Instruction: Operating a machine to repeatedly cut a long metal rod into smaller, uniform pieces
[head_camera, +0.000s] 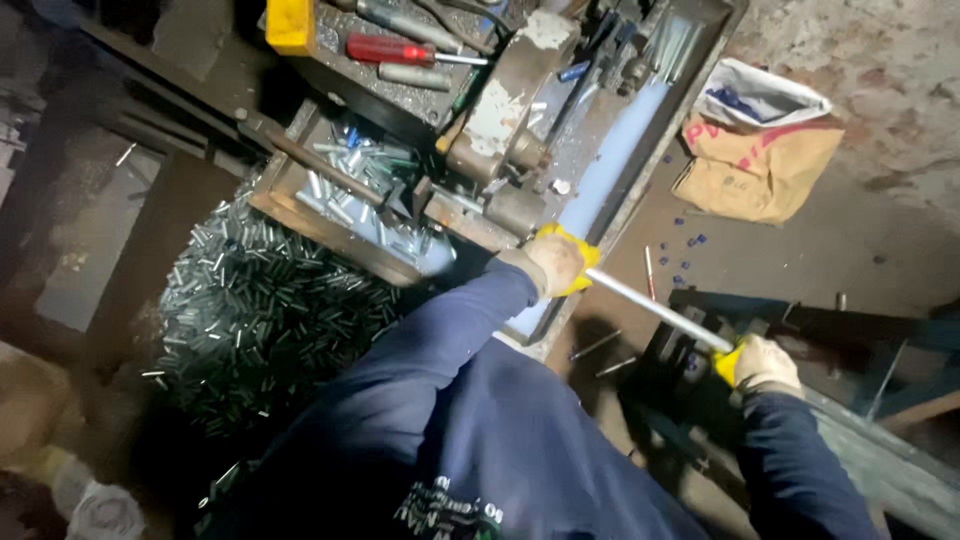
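— Head camera looking down: what are your hands doing?

— My left hand (558, 262), in a worn yellow-palmed glove, is closed around the metal rod (655, 310) right at the edge of the cutting machine (505, 120). My right hand (762, 364), gloved the same, is clamped on the rod's other end, lower and to the right. The rod runs slanting between them, bare metal showing in the middle.

— And your arms?

— Both in dark blue sleeves; the left reaches forward nearly straight, the right is bent and held out to the side.

— What lies around?

— Just beyond my left hand, the machine's tray (335, 215) holds short cut metal pieces, and a big heap of them (265, 310) lies on the floor beside it. A red-handled screwdriver (390, 48) lies on top of the machine. A crumpled brown bag (760, 165) rests on the floor, well apart.
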